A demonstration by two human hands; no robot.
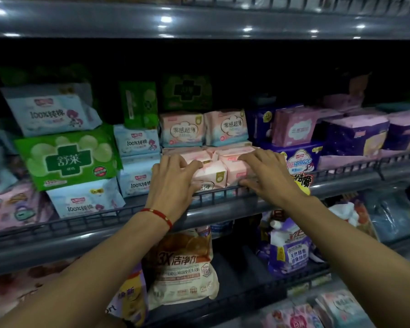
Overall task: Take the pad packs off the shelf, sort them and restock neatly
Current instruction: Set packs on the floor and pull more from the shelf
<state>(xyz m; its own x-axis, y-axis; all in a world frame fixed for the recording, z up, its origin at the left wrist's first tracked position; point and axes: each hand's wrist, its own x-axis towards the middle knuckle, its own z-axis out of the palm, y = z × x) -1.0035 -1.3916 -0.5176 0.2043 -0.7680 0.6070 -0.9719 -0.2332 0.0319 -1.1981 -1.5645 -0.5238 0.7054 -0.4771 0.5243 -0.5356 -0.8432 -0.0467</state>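
Observation:
Several pink pad packs (213, 171) lie in a stack at the front middle of the shelf (223, 204). My left hand (173, 183) grips the stack's left end, thumb on top and fingers curled round the front. My right hand (268, 174) holds the right end, its fingers spread over the top packs. Two more pink packs (205, 130) stand upright behind the stack. The lower packs are partly hidden behind the wire shelf rail.
Pale blue packs (137, 162) and a big green pack (69, 159) stand to the left, purple and pink packs (317, 136) to the right. Green packs (186, 92) sit at the back. Detergent bags (185, 268) fill the lower shelf. An upper shelf (199, 22) overhangs.

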